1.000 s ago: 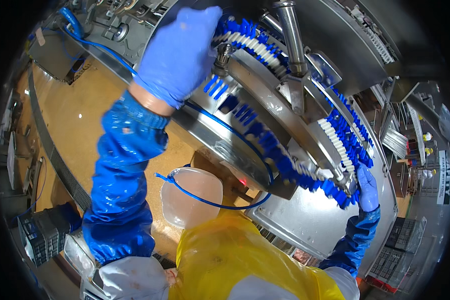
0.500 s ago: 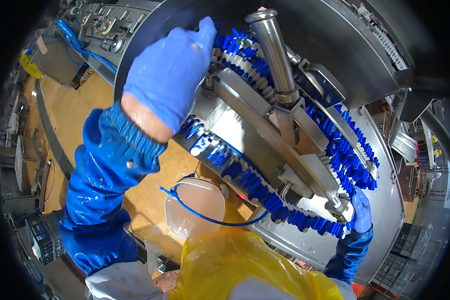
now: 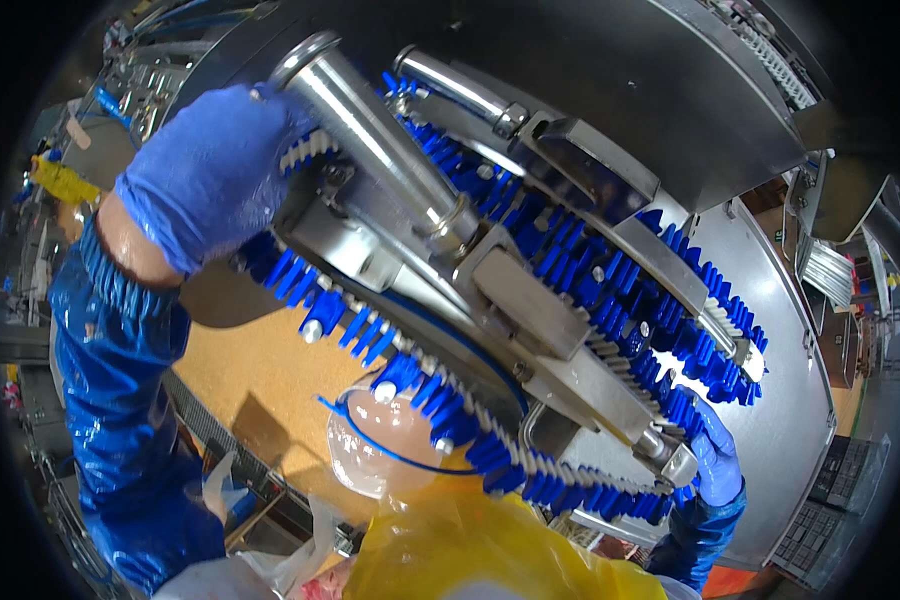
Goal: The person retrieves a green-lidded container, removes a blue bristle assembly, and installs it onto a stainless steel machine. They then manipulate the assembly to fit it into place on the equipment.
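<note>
Likely heavy, the blue-finned belt assembly is sensibly clasped endwise by left grip, upper left, and right grip, lower right.

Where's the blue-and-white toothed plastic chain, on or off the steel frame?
On: the chain loops around the frame, with strands along both sides.

L hand is showing mostly its back; fingertips are hiding by the steel bar, so grip's unclear. R hand is tucking partly behind the blue-finned belt, contact pts out of view. Belt's upper-L stretch is disappearing behind L hand. Tub is losing its R side to belt, btm to yellow apron. Apron's running off btm edge. Far-L clutter is blurring; far-R items are looking too sm. to ID.
</note>
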Demonstrator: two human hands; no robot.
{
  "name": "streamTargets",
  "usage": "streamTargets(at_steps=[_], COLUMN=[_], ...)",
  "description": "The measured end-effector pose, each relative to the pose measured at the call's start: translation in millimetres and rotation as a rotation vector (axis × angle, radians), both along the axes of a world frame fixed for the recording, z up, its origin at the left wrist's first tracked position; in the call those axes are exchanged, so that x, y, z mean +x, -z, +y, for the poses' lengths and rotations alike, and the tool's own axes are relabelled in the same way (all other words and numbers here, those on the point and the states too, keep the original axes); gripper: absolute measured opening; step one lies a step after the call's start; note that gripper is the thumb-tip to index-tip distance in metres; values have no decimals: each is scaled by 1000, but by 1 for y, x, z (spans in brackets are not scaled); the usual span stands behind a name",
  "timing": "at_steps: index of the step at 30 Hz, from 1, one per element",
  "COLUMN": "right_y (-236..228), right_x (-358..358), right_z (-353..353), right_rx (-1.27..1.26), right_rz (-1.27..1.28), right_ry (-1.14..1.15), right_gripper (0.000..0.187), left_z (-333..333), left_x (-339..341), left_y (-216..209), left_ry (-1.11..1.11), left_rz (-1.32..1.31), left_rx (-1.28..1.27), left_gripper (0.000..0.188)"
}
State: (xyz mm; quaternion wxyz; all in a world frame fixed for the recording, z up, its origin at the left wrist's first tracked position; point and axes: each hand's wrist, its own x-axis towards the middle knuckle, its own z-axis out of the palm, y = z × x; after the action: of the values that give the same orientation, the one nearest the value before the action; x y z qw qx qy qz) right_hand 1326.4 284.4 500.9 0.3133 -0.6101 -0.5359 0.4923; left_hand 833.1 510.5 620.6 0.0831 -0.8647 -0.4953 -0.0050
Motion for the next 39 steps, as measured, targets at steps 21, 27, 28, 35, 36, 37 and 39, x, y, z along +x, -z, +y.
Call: streamTargets(at_steps=[21, 27, 28, 35, 36, 37, 39], right_y=[28, 30, 35, 20, 16, 17, 16], right_x=[-3, 14, 16, -1, 2, 1, 0], right_z=[2, 4, 7, 17, 18, 16, 14], right_rx=[4, 558, 470, -31, -70, -54, -31], right_rz=[329, -191, -85, 480, 398, 341, 88], right_ry=[145, -180, -142, 79, 64, 74, 84], right_gripper=[47, 43, 42, 43, 44, 44, 44], left_z=[-7, -16, -14, 0, 5, 4, 17], left_x=[-5, 7, 3, 10, 12, 16, 4], left_y=[45, 23, 25, 2, 2, 4, 19], left_ry=[-43, -10, 7, 104, 110, 115, 145], left_rz=[215, 273, 301, 562, 564, 570, 544], left_rx=[163, 233, 220, 247, 244, 231, 241], left_gripper=[31, 36, 35, 28, 26, 24, 23])
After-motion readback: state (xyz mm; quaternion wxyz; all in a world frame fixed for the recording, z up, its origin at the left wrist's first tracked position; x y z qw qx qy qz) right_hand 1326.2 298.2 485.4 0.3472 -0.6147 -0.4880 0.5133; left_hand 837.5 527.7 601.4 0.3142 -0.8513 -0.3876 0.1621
